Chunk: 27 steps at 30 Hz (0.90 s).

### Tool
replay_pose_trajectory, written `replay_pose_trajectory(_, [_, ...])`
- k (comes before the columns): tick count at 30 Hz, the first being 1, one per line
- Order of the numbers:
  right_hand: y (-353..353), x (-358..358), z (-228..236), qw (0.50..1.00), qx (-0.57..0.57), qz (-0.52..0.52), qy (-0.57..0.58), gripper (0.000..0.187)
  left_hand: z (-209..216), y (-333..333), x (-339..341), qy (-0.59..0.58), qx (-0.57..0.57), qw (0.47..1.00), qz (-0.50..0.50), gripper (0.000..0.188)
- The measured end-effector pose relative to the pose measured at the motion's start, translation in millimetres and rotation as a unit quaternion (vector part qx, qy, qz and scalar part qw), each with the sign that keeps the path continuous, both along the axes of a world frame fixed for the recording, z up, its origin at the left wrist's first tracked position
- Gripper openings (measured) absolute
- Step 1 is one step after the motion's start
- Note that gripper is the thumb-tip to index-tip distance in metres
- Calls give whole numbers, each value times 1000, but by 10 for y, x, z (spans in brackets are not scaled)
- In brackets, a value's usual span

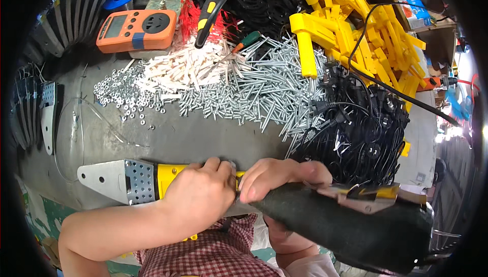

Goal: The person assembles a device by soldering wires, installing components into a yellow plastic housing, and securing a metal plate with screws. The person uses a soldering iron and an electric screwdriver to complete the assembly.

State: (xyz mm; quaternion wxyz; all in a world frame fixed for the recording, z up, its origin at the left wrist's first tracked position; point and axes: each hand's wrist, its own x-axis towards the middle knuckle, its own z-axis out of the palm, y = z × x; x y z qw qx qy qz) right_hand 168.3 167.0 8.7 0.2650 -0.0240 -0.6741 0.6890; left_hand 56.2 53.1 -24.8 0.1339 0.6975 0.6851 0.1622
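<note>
My left hand (203,190) is closed round the yellow handle of a hand tool (165,178) lying across the table's front edge. From the handle, a perforated metal sleeve (141,181) and a flat grey plate with two holes (101,173) point left. My right hand (277,175) is closed at the handle's right end, beside the left. Its fingers are bent, and what they grip is hidden. In front of my right forearm is a large dark, blurred object (351,226) with a metal and yellow part on top; I cannot tell what it is.
Behind lie heaps of screws (284,83), nuts (122,89), pale strips (188,68), black plug cords (361,129) and yellow handles (366,33). An orange multimeter (137,30) and a soldering iron (211,10) are further back. Several dark blades (76,12) stand left; a black cable (401,94) crosses at right.
</note>
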Motion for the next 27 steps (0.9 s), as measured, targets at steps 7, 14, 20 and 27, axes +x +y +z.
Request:
replay_pose_trajectory(7, [-118,209,46,974,-94,-175,108,42,-16,12,33,-3,11,1000,5,22])
replay_pose_trajectory(14, [-15,259,-174,996,17,-31,76,81,47,36,-77,8,-13,1000,-19,26])
replay_pose_trajectory(20, [-197,130,-141,973,-189,-64,118,31,46,7,-192,-43,-70,996,-44,48])
replay_pose_trajectory(27, [-187,232,-214,985,107,-59,125,86,110,2,-180,-36,-73,996,-35,45])
